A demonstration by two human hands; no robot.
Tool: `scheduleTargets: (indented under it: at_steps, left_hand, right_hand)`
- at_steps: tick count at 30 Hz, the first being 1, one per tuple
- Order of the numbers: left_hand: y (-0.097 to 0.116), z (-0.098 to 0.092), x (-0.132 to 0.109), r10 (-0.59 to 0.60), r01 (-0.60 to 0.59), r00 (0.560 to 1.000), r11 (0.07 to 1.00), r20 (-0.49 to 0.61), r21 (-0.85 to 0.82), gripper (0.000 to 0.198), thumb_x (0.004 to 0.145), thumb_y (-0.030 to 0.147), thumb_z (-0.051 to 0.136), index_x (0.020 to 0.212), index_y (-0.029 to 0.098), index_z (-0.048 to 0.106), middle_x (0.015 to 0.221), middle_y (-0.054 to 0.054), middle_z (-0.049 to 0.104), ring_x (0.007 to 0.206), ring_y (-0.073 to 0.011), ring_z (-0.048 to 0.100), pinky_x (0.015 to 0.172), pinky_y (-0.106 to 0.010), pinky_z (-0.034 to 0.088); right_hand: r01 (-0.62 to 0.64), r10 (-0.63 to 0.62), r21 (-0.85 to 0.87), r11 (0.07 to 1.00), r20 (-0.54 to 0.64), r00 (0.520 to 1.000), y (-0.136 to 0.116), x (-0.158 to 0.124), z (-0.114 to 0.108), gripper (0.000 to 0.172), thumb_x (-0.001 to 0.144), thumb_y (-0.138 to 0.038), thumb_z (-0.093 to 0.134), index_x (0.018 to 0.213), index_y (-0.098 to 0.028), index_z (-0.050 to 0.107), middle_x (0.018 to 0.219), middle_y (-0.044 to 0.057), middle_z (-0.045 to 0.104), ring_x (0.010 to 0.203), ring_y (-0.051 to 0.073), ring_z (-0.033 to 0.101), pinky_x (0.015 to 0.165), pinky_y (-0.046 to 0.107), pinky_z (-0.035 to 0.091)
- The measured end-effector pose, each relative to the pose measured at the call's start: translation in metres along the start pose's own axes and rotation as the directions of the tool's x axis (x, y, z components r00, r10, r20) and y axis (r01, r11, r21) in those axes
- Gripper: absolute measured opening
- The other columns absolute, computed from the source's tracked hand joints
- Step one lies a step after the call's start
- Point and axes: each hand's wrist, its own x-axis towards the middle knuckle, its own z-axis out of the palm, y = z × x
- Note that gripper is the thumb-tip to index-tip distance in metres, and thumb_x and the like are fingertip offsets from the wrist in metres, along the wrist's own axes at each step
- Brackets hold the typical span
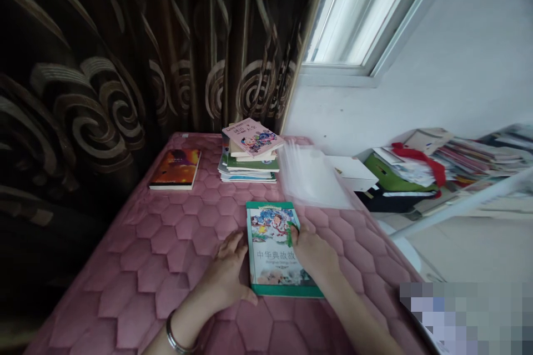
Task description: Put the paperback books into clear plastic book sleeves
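A green-edged book (pixel 272 255) with an illustrated cover and Chinese lettering lies flat on the pink quilted bed surface (pixel 162 258). My left hand (pixel 225 272) rests along its left side, fingers apart and thumb by the lower left corner. Over the book's right side is my right hand (pixel 314 249), its fingers curled closed. A small green shape (pixel 290 234) shows at its fingertips; whether it is a held thing or part of the cover picture I cannot tell. The right hand and forearm hide part of the cover.
Behind stands a stack of books (pixel 250 163) topped by a pink one. An orange-covered book (pixel 175 169) lies left, and translucent plastic sheets (pixel 312 177) lie right of the stack. A dark patterned curtain (pixel 187 39) borders the bed. Piled papers (pixel 478 161) and a white box (pixel 352 172) sit beyond.
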Motion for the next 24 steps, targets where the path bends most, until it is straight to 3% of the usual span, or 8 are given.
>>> scheduleTargets:
  at_steps: [8, 14, 17, 19, 20, 22, 24]
  left_hand:
    - [0.002, -0.002, -0.001, 0.006, -0.006, 1.000, 1.000, 0.018, 0.001, 0.111, 0.043, 0.039, 0.088, 0.141, 0.017, 0.041, 0.157, -0.015, 0.017, 0.145, -0.0304, 0.012, 0.117, -0.043, 0.019]
    - [0.001, -0.004, -0.002, 0.025, -0.025, 1.000, 1.000, 0.011, 0.014, 0.111, 0.043, 0.043, 0.087, 0.141, 0.018, 0.042, 0.157, -0.015, 0.017, 0.145, -0.0309, 0.014, 0.117, -0.043, 0.019]
    - [-0.004, -0.015, -0.005, 0.005, -0.004, 1.000, 1.000, -0.023, 0.027, 0.083, 0.059, 0.045, 0.079, 0.133, 0.018, 0.051, 0.155, -0.013, 0.027, 0.142, -0.0282, 0.025, 0.114, -0.038, 0.027]
    - [-0.011, -0.029, -0.009, -0.096, 0.114, 0.983, 0.987, -0.156, 0.114, 0.048, 0.078, 0.042, 0.064, 0.119, 0.017, 0.060, 0.145, -0.014, 0.043, 0.134, -0.0272, 0.040, 0.109, -0.038, 0.034]
    - [-0.015, -0.037, -0.011, -0.161, 0.210, 0.953, 0.961, -0.255, 0.179, 0.038, 0.084, 0.040, 0.056, 0.113, 0.015, 0.062, 0.136, -0.016, 0.050, 0.128, -0.0279, 0.046, 0.105, -0.039, 0.037]
    - [-0.023, -0.051, -0.016, -0.277, 0.413, 0.865, 0.867, -0.417, 0.279, 0.040, 0.091, 0.039, 0.045, 0.113, 0.009, 0.059, 0.125, -0.022, 0.056, 0.118, -0.0312, 0.053, 0.097, -0.041, 0.042]
    - [-0.031, -0.061, -0.019, -0.367, 0.517, 0.823, 0.799, -0.434, 0.305, 0.046, 0.091, 0.041, 0.044, 0.115, 0.003, 0.055, 0.120, -0.026, 0.058, 0.113, -0.0328, 0.057, 0.090, -0.039, 0.045]
  right_hand:
    - [0.000, 0.000, -0.020, 1.000, 0.001, 1.000, -0.002, -0.005, -0.005, 0.046, 0.098, -0.041, 0.020, 0.108, -0.011, 0.054, 0.095, 0.018, 0.069, 0.086, 0.031, 0.069, 0.071, 0.042, 0.052]
    - [-0.001, 0.004, 0.032, 0.999, -0.083, 0.997, 0.002, -0.006, -0.008, 0.046, 0.096, -0.046, 0.031, 0.111, -0.008, 0.053, 0.112, 0.021, 0.063, 0.092, 0.030, 0.067, 0.072, 0.036, 0.049]
    - [0.022, -0.022, 0.135, 0.991, -0.004, 1.000, 0.011, 0.000, -0.013, 0.045, 0.093, -0.050, 0.039, 0.106, -0.010, 0.057, 0.101, 0.017, 0.068, 0.095, 0.029, 0.067, 0.072, 0.032, 0.046]
    - [0.032, -0.038, 0.175, 0.984, 0.032, 0.999, 0.016, 0.005, -0.017, 0.043, 0.091, -0.050, 0.044, 0.101, -0.011, 0.060, 0.094, 0.015, 0.071, 0.092, 0.027, 0.067, 0.070, 0.030, 0.045]
    - [0.035, -0.044, 0.190, 0.981, 0.044, 0.998, 0.018, 0.007, -0.018, 0.041, 0.090, -0.049, 0.046, 0.099, -0.012, 0.061, 0.092, 0.014, 0.071, 0.091, 0.026, 0.067, 0.068, 0.029, 0.045]
    - [0.045, -0.061, 0.233, 0.971, 0.062, 0.996, 0.020, 0.010, -0.020, 0.037, 0.089, -0.047, 0.049, 0.093, -0.013, 0.064, 0.090, 0.012, 0.072, 0.089, 0.025, 0.068, 0.066, 0.027, 0.044]
    - [0.046, -0.070, 0.289, 0.956, 0.074, 0.995, 0.020, 0.012, -0.021, 0.033, 0.088, -0.044, 0.051, 0.088, -0.014, 0.066, 0.088, 0.010, 0.073, 0.087, 0.024, 0.068, 0.065, 0.026, 0.044]
